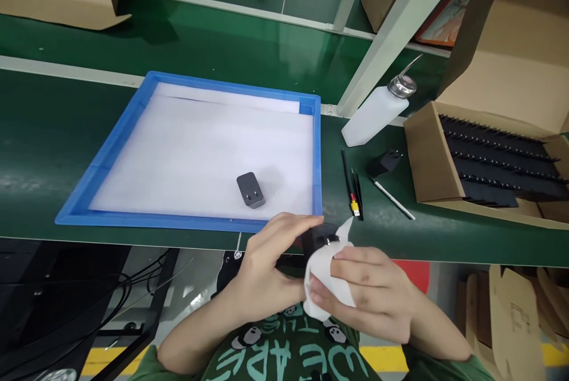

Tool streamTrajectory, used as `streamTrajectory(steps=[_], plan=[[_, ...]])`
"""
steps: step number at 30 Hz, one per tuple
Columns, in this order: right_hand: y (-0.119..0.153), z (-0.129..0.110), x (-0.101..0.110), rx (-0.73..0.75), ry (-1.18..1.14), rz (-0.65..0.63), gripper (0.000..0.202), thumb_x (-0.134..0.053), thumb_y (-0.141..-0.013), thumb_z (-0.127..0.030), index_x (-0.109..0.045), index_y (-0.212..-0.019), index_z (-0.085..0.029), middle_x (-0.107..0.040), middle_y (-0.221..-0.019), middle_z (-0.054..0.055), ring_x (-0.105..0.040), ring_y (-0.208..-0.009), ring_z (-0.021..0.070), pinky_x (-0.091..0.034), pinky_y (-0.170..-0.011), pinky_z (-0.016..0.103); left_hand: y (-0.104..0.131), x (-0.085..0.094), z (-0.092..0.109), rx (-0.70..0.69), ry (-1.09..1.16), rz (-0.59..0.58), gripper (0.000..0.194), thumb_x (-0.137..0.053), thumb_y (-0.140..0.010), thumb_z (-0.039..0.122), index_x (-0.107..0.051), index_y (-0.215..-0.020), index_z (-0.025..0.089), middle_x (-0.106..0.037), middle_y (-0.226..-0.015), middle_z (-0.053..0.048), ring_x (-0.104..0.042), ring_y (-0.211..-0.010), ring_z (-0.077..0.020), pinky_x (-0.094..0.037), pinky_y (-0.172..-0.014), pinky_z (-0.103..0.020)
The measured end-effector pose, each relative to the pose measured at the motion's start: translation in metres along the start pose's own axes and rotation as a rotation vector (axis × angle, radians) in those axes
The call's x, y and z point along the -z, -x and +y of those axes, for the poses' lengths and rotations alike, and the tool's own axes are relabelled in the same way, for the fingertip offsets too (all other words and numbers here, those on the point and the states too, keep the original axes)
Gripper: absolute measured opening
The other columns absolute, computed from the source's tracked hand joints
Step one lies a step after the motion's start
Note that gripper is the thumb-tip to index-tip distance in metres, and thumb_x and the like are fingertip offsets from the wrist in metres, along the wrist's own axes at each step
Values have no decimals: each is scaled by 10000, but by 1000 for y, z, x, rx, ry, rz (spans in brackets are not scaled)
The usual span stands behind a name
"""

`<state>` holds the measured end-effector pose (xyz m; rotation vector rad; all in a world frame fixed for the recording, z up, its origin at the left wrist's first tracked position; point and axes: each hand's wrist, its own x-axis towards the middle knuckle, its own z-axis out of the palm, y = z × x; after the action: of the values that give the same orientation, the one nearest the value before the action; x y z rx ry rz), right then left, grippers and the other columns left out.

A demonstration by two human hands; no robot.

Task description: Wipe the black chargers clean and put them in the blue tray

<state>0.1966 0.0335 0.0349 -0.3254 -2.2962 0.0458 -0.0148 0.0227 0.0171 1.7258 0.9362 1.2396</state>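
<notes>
White cloth (326,274) in right hand (373,292) rubs the charger (320,237) gripped by left hand (267,262); wiping is underway, and turning it comes next.

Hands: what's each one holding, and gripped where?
Left hand grips black charger by its body; right hand holds white cloth bunched against it.

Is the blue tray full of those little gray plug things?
No, the blue tray holds only one gray charger plug lying on its white foam liner, with the rest of the liner bare.
</notes>
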Motion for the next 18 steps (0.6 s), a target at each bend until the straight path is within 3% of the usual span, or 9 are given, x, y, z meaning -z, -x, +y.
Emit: streamTrajectory(steps=[2,4,6,8,10,13,16,18], plan=[[13,1,3,-33,-95,24,224,-725,-883,-36,-799,-945,-238,-818,-1000,-30,-766,-1046,133,-619,-1034,256,0,-1,0,45,75,-21,624,-890,-746,186,-675,-1331,228,-763,-1147,-98,-725,-1019,-229,-638,-772,-277],[23,2,-2,-140,-249,139,259,-676,-942,-74,-780,-1137,-210,-825,-994,2,-771,-1054,155,-626,-1026,275,0,-3,2,71,171,-43,699,-937,-687,180,-682,-1336,236,-762,-1145,-96,-724,-987,-226,-638,-754,-265],[27,1,-12,-292,-402,268,388,-612,-1011,-151,-669,-1391,-200,-811,-1122,62,-742,-1165,197,-621,-1040,317,-2,-5,3,85,267,-80,742,-976,-643,207,-696,-1329,241,-767,-1127,-93,-724,-967,-229,-637,-752,-261],[26,-1,-25,-445,-509,328,454,-531,-1065,-243,-558,-1517,-208,-757,-1274,124,-711,-1234,247,-631,-1021,368,-3,-7,5,103,342,-110,731,-1008,-603,258,-733,-1279,224,-774,-1064,-90,-723,-931,-231,-630,-729,-248],[20,0,-35,-515,-577,336,426,-467,-1091,-341,-585,-1480,-212,-758,-1261,137,-750,-1153,268,-662,-934,387,-3,-7,5,137,399,-130,674,-1025,-573,310,-773,-1186,189,-764,-940,-71,-710,-828,-211,-618,-685,-240],[9,8,-42,-498,-718,374,345,-474,-1083,-425,-705,-1250,-230,-809,-1031,84,-801,-899,234,-675,-798,363,-2,-6,5,186,472,-177,554,-1014,-595,333,-788,-1073,168,-739,-849,-47,-702,-750,-206,-614,-644,-261],[1,15,-37,-449,-831,375,285,-528,-1065,-378,-731,-1123,-187,-806,-929,89,-793,-804,210,-657,-731,335,-1,-5,4,200,524,-207,514,-1001,-621,319,-786,-1066,178,-750,-871,-52,-727,-798,-246,-649,-678,-314],[1,12,-28,-437,-739,353,256,-545,-1054,-306,-732,-1146,-158,-809,-974,113,-797,-876,220,-660,-786,351,-1,-4,4,207,534,-212,581,-1012,-601,320,-790,-1120,182,-769,-900,-68,-734,-807,-254,-661,-690,-322]])
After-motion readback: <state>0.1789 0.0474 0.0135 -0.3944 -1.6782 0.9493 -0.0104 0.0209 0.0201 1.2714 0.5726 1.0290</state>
